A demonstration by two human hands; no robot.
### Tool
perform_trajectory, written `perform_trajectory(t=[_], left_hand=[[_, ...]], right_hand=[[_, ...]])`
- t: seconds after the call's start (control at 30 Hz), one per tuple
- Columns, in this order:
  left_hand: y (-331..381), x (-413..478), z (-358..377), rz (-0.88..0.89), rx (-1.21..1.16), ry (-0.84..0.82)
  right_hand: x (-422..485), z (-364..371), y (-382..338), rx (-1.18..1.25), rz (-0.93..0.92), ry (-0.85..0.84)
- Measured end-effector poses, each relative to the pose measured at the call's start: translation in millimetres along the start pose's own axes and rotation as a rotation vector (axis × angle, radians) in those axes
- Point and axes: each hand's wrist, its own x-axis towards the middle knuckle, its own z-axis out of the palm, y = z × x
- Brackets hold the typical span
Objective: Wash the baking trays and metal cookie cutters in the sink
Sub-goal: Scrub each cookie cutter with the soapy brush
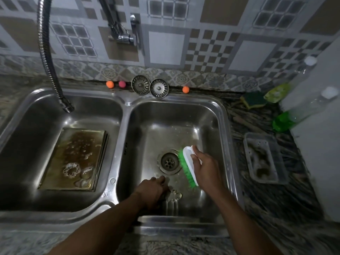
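A white scrubbing brush (189, 172) with green bristles is gripped by the right hand (204, 168) over the right basin (202, 126) of the steel sink. Its bristles are turned left, and it is held just right of the drain (169, 161). The left hand (152, 190) is lowered to the basin floor near the front wall, against a metal cookie cutter (174, 195) lying flat there. Whether its fingers grasp the cutter cannot be told. In the left basin (27, 135) a stack of baking trays (81, 144) is laid flat, soapy water pooled on the top one, with further cutters (71, 171) resting at its near end. Two strainer plugs (140, 86) are propped on the far rim — a sponge (254, 100) and a clear tub (265, 159) are set on the desk (257, 199) to the right.
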Motion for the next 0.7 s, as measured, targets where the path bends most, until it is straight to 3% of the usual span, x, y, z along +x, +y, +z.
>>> perform_trajectory(t=[0.2,0.3,0.37,0.47,0.53,0.6,0.7], left_hand=[[11,7,-7,-0.045,0.061,-0.055],[9,6,-8,-0.092,-0.091,-0.004],[4,3,-12,-0.195,-0.545,0.130],[-4,1,-36,-0.361,-1.520,0.347],[-6,0,-65,-0.276,-1.964,0.330],[-7,-4,-95,-0.068,-2.196,0.245],[-4,-11,-128,0.222,-2.295,0.203]], right_hand=[[-1,-3,-4,-0.018,0.011,0.001],[-2,-10,-5,0.000,0.014,0.003],[0,-16,-5,0.031,0.024,0.027],[4,-26,-13,0.107,0.017,0.059],[9,-29,-23,0.173,-0.038,0.051],[14,-31,-37,0.194,-0.104,0.033],[19,-41,-57,0.177,-0.208,0.077]])
